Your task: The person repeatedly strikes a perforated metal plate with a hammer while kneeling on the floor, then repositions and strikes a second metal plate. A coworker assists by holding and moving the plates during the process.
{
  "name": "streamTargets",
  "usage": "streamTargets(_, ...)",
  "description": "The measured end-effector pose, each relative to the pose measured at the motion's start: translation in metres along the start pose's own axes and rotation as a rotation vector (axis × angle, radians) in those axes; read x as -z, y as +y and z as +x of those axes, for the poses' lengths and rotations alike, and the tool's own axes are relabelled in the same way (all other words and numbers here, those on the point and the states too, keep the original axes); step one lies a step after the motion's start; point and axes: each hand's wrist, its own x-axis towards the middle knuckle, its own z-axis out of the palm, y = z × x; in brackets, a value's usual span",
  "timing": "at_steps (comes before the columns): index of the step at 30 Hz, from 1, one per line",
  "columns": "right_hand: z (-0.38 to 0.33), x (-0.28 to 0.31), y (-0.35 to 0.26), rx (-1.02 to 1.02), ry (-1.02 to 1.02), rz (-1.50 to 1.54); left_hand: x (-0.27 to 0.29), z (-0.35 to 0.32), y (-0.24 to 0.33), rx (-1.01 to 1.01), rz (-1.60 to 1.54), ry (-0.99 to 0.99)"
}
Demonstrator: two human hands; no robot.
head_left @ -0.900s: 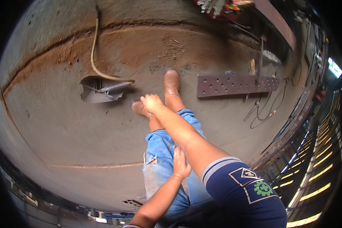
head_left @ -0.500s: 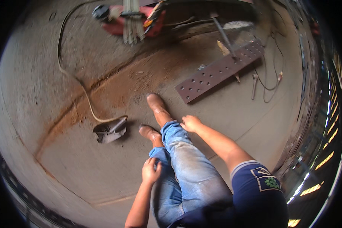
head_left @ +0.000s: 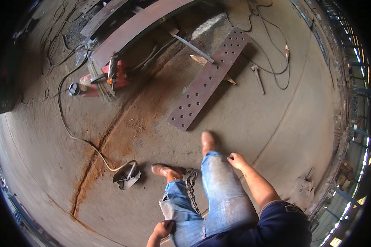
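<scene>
My left hand (head_left: pixel 163 230) is curled beside my left thigh, against the blue jeans (head_left: pixel 222 193); a dark patch shows at its fingers, and I cannot make out what it is. Next to my right knee, my right hand (head_left: pixel 237 160) has its fingers drawn together, with nothing visible in them. Between my legs a metal chain (head_left: pixel 191 187) lies on the floor. In front of my right boot (head_left: pixel 207 142) is a long brown steel plate (head_left: pixel 206 84) with rows of round holes. Left of my other boot sits a dark, curved shell (head_left: pixel 121 180) with a cable-fed handle (head_left: pixel 131 169) resting in it.
A cable (head_left: pixel 62 111) loops along the left floor. Thin rods (head_left: pixel 102 87) lie on a red object (head_left: pixel 120 74), near large steel beams (head_left: pixel 136 24). A metal bar (head_left: pixel 193 48) touches the plate. Further right are a hammer-like tool (head_left: pixel 258 80) and looped cable (head_left: pixel 278 76).
My right boot has stepped forward to near the plate, and my legs have parted. The chain now shows between them. My view has shifted, bringing the beams into sight.
</scene>
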Motion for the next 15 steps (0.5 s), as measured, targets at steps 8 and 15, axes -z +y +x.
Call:
streamTargets(8, 0.162, 0.054, 0.139, -0.212, 0.008, 0.092, 0.018, 0.089, 0.17, 0.295, -0.482, -0.428)
streamTargets(15, 0.418, 0.162, 0.269, -0.353, 0.037, 0.048, 0.005, 0.23, 0.248, 0.237, -0.167, -0.81)
